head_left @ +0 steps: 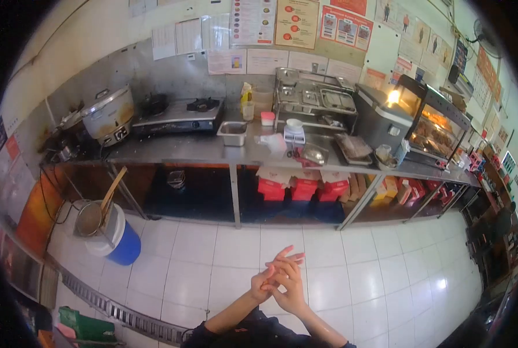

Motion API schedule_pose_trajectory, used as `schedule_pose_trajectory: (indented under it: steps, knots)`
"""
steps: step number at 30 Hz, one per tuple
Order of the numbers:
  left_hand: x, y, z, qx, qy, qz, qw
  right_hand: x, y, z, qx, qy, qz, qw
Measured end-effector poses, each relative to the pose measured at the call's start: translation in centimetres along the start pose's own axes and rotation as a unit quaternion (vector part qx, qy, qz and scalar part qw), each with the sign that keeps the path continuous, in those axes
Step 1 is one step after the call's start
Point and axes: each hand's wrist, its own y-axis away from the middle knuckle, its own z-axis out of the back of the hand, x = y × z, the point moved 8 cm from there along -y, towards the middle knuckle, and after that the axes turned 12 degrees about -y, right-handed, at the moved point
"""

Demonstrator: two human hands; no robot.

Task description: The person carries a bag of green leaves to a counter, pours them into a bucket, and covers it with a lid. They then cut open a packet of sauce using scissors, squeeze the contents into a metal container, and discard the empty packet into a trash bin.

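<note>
My left hand (260, 290) and my right hand (291, 287) meet in front of my body, above the tiled floor. The fingers of my left hand look stretched out toward the upper right. My right hand lies across it, with its thumb and fingers bent around part of the left hand. I see no tool or other object in either hand. Where the hands overlap, some fingers are hidden.
A steel counter (183, 152) spans the far wall, bearing a rice cooker (109, 116), a gas stove (178, 116) and a lit food warmer (436, 130). Red boxes (303, 188) sit underneath. A blue drum (124, 243) stands at left, near a floor drain (120, 310).
</note>
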Motion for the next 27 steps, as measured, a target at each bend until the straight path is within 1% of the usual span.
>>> schedule_pose_trajectory:
  steps: [2,4,6,7,9,10,11,13,15,16,17,18,19,20,21,22,23,24,25,26,27]
  knots:
    - [0.7,-3.0,2.5,0.019,-0.015,0.004,1.000,-3.5,-2.5,0.5,-0.010,-0.013,-0.010,1.000]
    - [3.3,-4.9,4.6,-0.003,0.009,0.047,0.999,-6.4,-3.5,1.3,-0.018,-0.027,-0.037,0.999]
    - [5.0,-7.3,6.0,0.005,0.009,0.051,0.999,-9.9,-5.1,2.4,-0.053,-0.044,-0.086,0.994]
    - [5.3,-9.1,7.0,0.017,0.002,0.050,0.999,-11.6,-6.3,2.7,-0.058,-0.043,-0.090,0.993]
    - [6.4,-12.2,9.3,0.014,0.013,0.072,0.997,-15.3,-8.0,3.4,-0.069,-0.061,-0.128,0.988]
    - [7.1,-13.8,10.4,0.008,0.024,0.087,0.996,-17.3,-8.8,3.9,-0.076,-0.058,-0.132,0.987]
    - [7.9,-15.6,11.3,0.012,0.028,0.093,0.995,-19.1,-9.7,4.4,-0.061,-0.014,-0.120,0.991]
    - [8.4,-19.5,13.0,0.012,-0.009,0.048,0.999,-22.9,-11.5,5.4,-0.028,0.073,-0.093,0.993]
    - [9.1,-23.3,14.1,0.022,0.000,0.051,0.998,-25.8,-13.3,6.3,0.005,0.157,-0.064,0.986]
    - [9.3,-25.1,14.3,0.027,0.009,0.051,0.998,-26.5,-14.6,7.2,0.002,0.159,-0.068,0.985]
    - [10.5,-26.3,15.3,0.032,0.011,0.053,0.998,-26.4,-16.2,8.2,-0.009,0.061,-0.065,0.996]
    - [10.9,-27.8,16.9,0.080,-0.086,-0.041,0.992,-26.8,-18.2,9.2,-0.020,-0.036,-0.059,0.997]
    - [10.6,-29.3,17.7,0.129,-0.180,-0.138,0.965,-27.4,-20.0,10.1,-0.025,-0.028,-0.058,0.998]
    - [9.7,-31.1,17.5,0.139,-0.172,-0.140,0.965,-27.7,-21.6,10.5,0.005,-0.006,-0.045,0.999]
    - [9.8,-33.1,18.4,0.099,-0.086,-0.054,0.990,-28.5,-23.1,10.7,0.034,0.016,-0.034,0.999]
    - [9.9,-34.8,18.9,0.058,-0.001,0.039,0.998,-29.7,-24.3,11.1,0.025,0.027,-0.038,0.999]
    - [8.9,-36.7,19.6,0.028,-0.013,0.036,0.999,-31.1,-25.5,11.2,0.008,-0.024,-0.046,0.999]
    - [8.7,-37.9,19.9,0.040,-0.006,0.045,0.998,-32.4,-26.3,11.3,-0.012,-0.077,-0.055,0.995]
    - [8.6,-39.0,21.5,-0.023,0.015,0.050,0.998,-33.9,-26.3,10.7,0.006,-0.040,-0.048,0.998]
    - [8.7,-39.9,23.2,-0.085,0.034,0.055,0.994,-34.7,-26.6,10.9,-0.006,-0.032,-0.055,0.998]
    - [9.0,-41.0,24.0,-0.074,0.037,0.065,0.994,-35.3,-27.1,10.4,0.028,-0.020,-0.048,0.998]
